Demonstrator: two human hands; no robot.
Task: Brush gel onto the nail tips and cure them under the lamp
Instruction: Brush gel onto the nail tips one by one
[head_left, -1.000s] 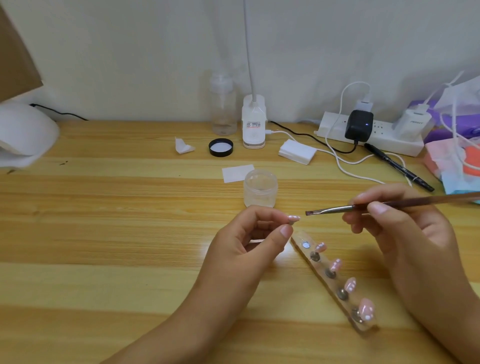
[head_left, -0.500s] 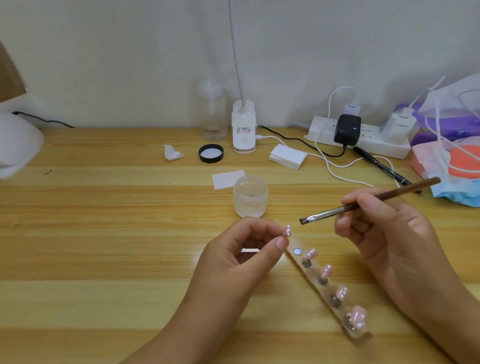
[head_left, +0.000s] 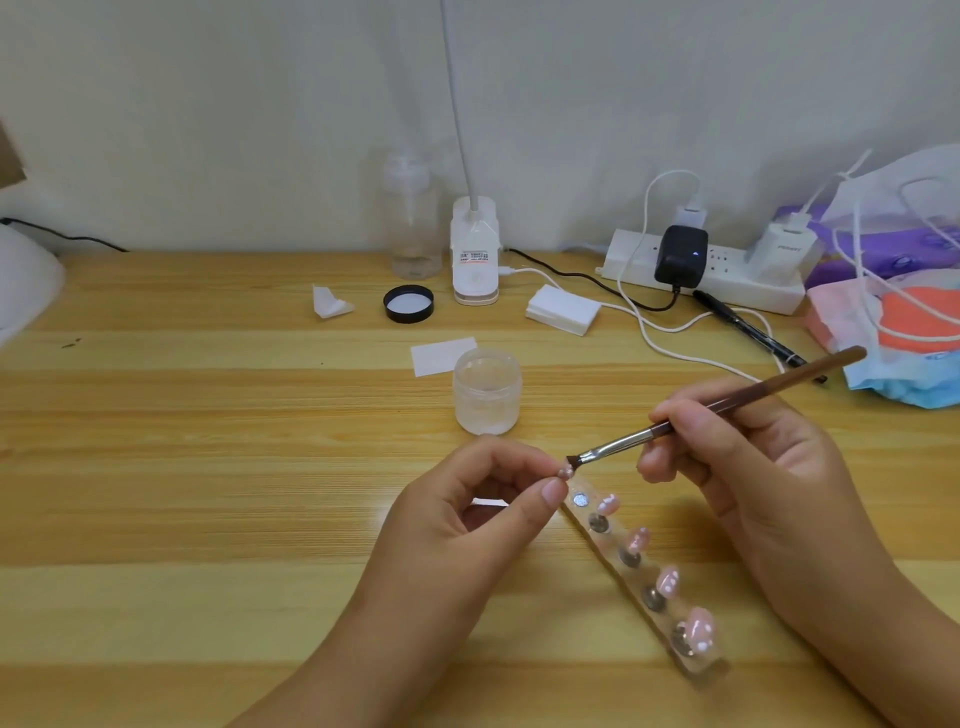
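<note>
Nail tip (head_left: 565, 472): pinched in left hand (head_left: 457, 519) grip, just above holder strip (head_left: 613, 540) far end. Brush (head_left: 727, 405): held in right hand (head_left: 737, 467) grip, bristles touching the nail tip

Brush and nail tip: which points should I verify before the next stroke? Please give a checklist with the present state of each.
1. Nail tip pinched by left hand: ok.
2. Brush gripped by right hand, bristles at the tip: ok.
3. Gel loaded on bristles: cannot tell.
4. Gel jar open, black lid lying behind it: ok.
5. Holder strip has a free slot for this tip: ok.
6. Curing lamp switched on: cannot tell; cut off at left edge.
</note>
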